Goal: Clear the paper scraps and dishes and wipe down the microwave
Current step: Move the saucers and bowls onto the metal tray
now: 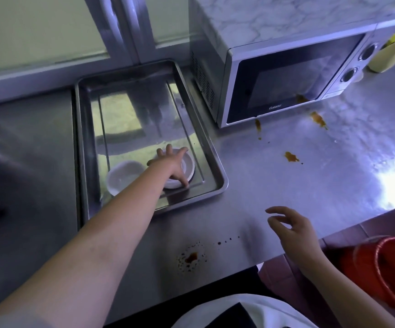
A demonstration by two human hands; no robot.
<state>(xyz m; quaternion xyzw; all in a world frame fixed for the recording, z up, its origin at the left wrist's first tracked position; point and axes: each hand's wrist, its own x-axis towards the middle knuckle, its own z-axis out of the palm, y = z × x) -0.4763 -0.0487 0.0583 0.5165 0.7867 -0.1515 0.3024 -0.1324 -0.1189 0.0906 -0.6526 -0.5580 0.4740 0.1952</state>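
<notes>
A steel tray (125, 91) lies on the counter (310, 181) towards its back left, just beside the microwave (286, 81). Two white bowls stand along the tray's near edge, close together. The left hand (174, 166) lies across the right bowl (190, 165) at the tray's near right corner: the fingers are spread over the top with their tips at the far rim, and the thumb is hooked down over the near rim, so the hand spans and grips it. It covers most of that bowl, and whether anything is inside cannot be made out. The left bowl (124, 177) stands free, partly behind the forearm.

The right hand (291, 230) hovers over the counter's front edge, fingers loosely curled and apart, holding nothing.

The microwave stands at the back of the counter with its door closed; its top is cut off by the frame. Orange smears (291, 157) mark the counter before the door (one sits right under the door's lower edge), and a brown splatter (191, 256) lies near the front edge.

A red bucket (386, 268) shows below the counter's right end, cut off. A pale yellow object (386, 55) behind the microwave is too blurred to name.
</notes>
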